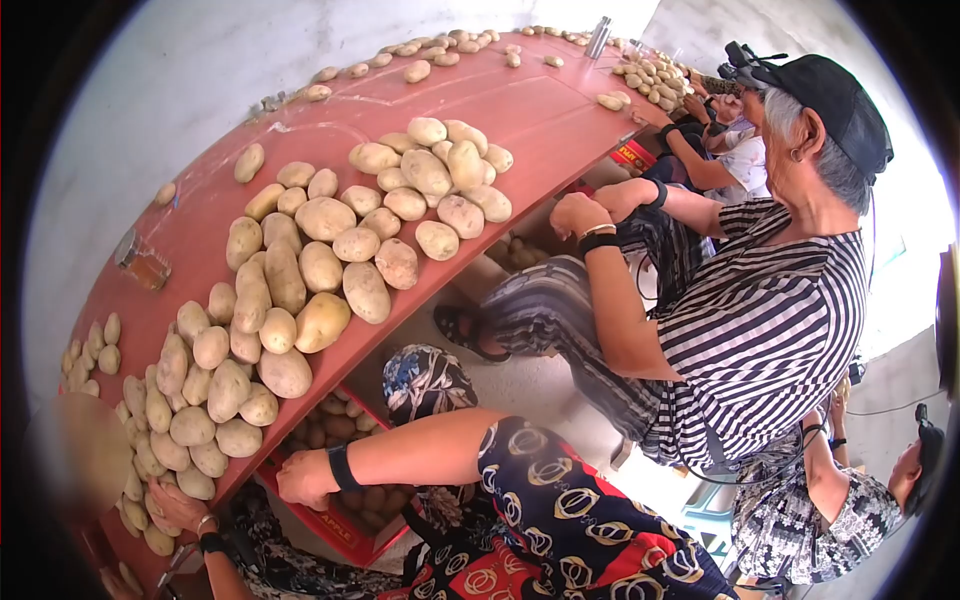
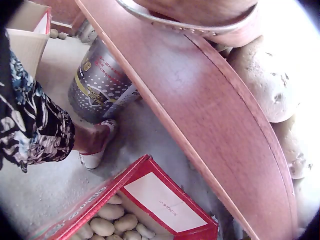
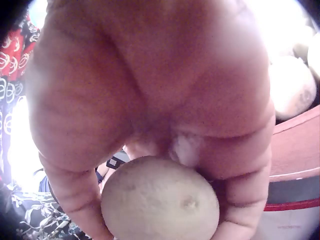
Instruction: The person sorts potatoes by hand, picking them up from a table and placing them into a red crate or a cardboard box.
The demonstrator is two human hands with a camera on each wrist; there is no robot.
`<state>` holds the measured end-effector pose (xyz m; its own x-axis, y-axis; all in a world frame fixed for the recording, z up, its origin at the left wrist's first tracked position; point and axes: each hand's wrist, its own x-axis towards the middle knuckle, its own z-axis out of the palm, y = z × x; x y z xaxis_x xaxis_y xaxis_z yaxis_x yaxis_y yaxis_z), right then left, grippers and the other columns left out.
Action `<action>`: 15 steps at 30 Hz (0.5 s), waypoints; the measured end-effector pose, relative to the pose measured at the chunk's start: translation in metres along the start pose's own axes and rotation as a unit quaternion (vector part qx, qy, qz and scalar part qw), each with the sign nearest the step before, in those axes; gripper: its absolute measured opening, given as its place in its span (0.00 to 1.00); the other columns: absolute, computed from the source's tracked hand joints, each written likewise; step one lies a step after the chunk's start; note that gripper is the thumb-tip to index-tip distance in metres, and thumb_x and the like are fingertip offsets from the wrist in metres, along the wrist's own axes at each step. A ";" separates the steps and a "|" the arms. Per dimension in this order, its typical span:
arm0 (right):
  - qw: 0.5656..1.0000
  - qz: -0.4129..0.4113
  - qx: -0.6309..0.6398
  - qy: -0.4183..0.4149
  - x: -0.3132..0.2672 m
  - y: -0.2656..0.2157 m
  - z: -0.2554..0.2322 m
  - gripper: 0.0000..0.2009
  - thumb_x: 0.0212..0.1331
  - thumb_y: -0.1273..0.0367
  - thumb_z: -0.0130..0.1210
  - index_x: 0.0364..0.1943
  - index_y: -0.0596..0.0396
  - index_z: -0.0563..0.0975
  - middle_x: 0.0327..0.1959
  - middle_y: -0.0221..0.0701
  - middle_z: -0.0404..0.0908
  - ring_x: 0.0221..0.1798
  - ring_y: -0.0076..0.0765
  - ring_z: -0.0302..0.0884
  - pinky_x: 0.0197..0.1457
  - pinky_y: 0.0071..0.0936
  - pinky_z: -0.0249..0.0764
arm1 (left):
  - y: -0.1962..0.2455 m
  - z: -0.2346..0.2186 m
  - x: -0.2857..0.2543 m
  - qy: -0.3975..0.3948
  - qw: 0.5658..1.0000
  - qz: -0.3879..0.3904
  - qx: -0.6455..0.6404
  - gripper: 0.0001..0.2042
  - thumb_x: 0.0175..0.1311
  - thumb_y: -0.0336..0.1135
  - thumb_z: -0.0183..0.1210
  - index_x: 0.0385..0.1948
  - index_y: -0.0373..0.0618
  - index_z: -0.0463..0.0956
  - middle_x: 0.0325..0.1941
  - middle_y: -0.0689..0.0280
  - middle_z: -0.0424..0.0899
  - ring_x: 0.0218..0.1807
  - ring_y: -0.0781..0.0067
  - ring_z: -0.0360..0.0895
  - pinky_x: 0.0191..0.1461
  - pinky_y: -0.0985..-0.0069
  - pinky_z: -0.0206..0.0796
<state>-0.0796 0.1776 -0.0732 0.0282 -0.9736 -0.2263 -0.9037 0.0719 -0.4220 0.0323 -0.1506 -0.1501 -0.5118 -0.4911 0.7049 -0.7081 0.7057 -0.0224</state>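
Red box (image 2: 165, 202) below tabletop (image 2: 200, 125) edge holds potatoes. Right hand (image 3: 150, 85) grip wraps potato (image 3: 160, 200), fingers curled round. Left hand grip unclear.

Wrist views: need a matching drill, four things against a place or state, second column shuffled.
Things:
1. potato
2. box
3. can
4. table

Place or state:
a. red, open
b. gripped by the right hand
c. silver, standing on the floor under the table
d. reddish-brown top with a potato pile on it

Pairs: 1-b, 2-a, 3-c, 4-d
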 end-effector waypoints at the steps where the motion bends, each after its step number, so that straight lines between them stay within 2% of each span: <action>1: 1.000 0.008 0.008 -0.001 0.001 -0.001 0.002 0.14 0.32 0.68 0.62 0.29 0.55 0.82 0.30 0.39 0.81 0.41 0.45 0.79 0.44 0.37 0.75 | -0.002 0.013 0.000 0.000 1.000 0.023 0.000 0.18 0.65 0.43 0.38 0.51 0.47 0.68 0.56 0.62 0.72 0.59 0.62 0.67 0.65 0.58 0.45; 4: 0.983 -0.115 0.046 0.137 -0.004 0.015 0.017 0.09 0.33 0.66 0.60 0.21 0.55 0.78 0.27 0.41 0.79 0.36 0.50 0.77 0.38 0.44 0.72 | -0.027 0.029 -0.008 -0.011 0.991 0.109 0.075 0.14 0.62 0.37 0.44 0.46 0.44 0.71 0.55 0.61 0.72 0.59 0.62 0.66 0.64 0.64 0.52; 5: 0.982 -0.111 0.043 0.144 -0.008 0.017 0.016 0.09 0.34 0.67 0.58 0.22 0.55 0.77 0.26 0.41 0.79 0.33 0.50 0.77 0.34 0.44 0.72 | -0.031 0.028 -0.011 -0.019 0.986 0.126 0.111 0.13 0.61 0.36 0.47 0.44 0.43 0.72 0.55 0.60 0.72 0.59 0.62 0.66 0.63 0.66 0.54; 6: 0.991 -0.091 0.042 0.088 -0.011 0.015 0.004 0.09 0.36 0.68 0.57 0.24 0.56 0.77 0.25 0.42 0.78 0.31 0.51 0.77 0.33 0.44 0.72 | -0.028 0.026 -0.012 -0.012 0.982 0.130 0.135 0.12 0.60 0.34 0.49 0.42 0.42 0.73 0.55 0.60 0.72 0.59 0.62 0.66 0.63 0.68 0.57; 7: 0.993 -0.065 0.043 0.093 -0.014 0.019 0.002 0.08 0.36 0.68 0.57 0.23 0.56 0.77 0.24 0.42 0.78 0.30 0.51 0.77 0.33 0.44 0.72 | -0.031 0.033 -0.011 -0.033 0.994 0.104 -0.025 0.13 0.60 0.33 0.49 0.45 0.42 0.71 0.56 0.62 0.70 0.59 0.65 0.66 0.62 0.69 0.57; 8: 0.997 -0.037 0.032 0.062 -0.015 0.023 -0.001 0.08 0.36 0.69 0.57 0.23 0.57 0.77 0.24 0.43 0.78 0.30 0.51 0.77 0.33 0.43 0.73 | 0.003 -0.008 -0.004 -0.105 0.964 0.113 0.215 0.13 0.61 0.32 0.47 0.46 0.41 0.70 0.55 0.60 0.71 0.58 0.64 0.66 0.61 0.70 0.57; 9: 0.999 -0.010 0.019 0.030 -0.015 0.027 -0.003 0.09 0.35 0.69 0.56 0.24 0.57 0.77 0.24 0.43 0.78 0.31 0.51 0.77 0.33 0.42 0.74 | -0.003 0.009 -0.005 -0.017 0.994 0.046 -0.096 0.13 0.61 0.32 0.45 0.44 0.39 0.71 0.53 0.59 0.72 0.57 0.59 0.66 0.60 0.66 0.57; 10: 0.992 -0.063 0.041 0.106 -0.023 0.040 0.002 0.11 0.35 0.70 0.56 0.28 0.57 0.76 0.27 0.44 0.78 0.34 0.52 0.77 0.36 0.42 0.74 | 0.003 -0.001 -0.002 -0.014 0.996 0.081 -0.020 0.13 0.60 0.33 0.44 0.43 0.40 0.72 0.50 0.57 0.74 0.55 0.55 0.68 0.59 0.61 0.56; 11: 0.998 0.021 0.060 -0.004 -0.025 0.033 -0.015 0.12 0.36 0.72 0.55 0.30 0.58 0.75 0.30 0.45 0.78 0.38 0.52 0.76 0.41 0.43 0.73 | 0.027 -0.020 0.006 -0.006 0.994 -0.039 -0.104 0.15 0.59 0.34 0.43 0.44 0.41 0.72 0.47 0.55 0.75 0.53 0.54 0.69 0.60 0.59 0.54; 12: 1.000 0.016 0.023 0.012 -0.027 0.040 -0.009 0.12 0.36 0.73 0.54 0.31 0.58 0.74 0.32 0.45 0.78 0.42 0.52 0.75 0.45 0.43 0.72 | 0.037 -0.035 0.009 0.007 0.989 -0.051 -0.141 0.15 0.58 0.38 0.44 0.45 0.45 0.72 0.46 0.57 0.76 0.52 0.55 0.70 0.62 0.52 0.48; 13: 0.996 0.072 0.002 -0.044 -0.024 0.037 -0.013 0.12 0.37 0.73 0.54 0.31 0.59 0.74 0.33 0.46 0.78 0.42 0.52 0.75 0.44 0.43 0.72 | 0.045 -0.042 0.009 0.028 0.996 -0.046 -0.069 0.15 0.59 0.39 0.44 0.44 0.49 0.73 0.47 0.60 0.76 0.52 0.58 0.71 0.64 0.45 0.39; 15: 0.991 0.101 0.041 -0.077 -0.026 0.036 -0.016 0.14 0.38 0.74 0.53 0.34 0.60 0.73 0.34 0.47 0.77 0.43 0.53 0.75 0.45 0.42 0.72 | 0.044 -0.041 0.008 0.038 0.990 -0.034 -0.131 0.15 0.59 0.40 0.43 0.44 0.50 0.73 0.46 0.64 0.77 0.51 0.61 0.72 0.64 0.41 0.32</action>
<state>-0.1200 0.2015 -0.0686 -0.0796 -0.8937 -0.4415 -0.8600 0.2855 -0.4229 0.0174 -0.1023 -0.1165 -0.4226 -0.5094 0.7496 -0.5839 0.7856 0.2047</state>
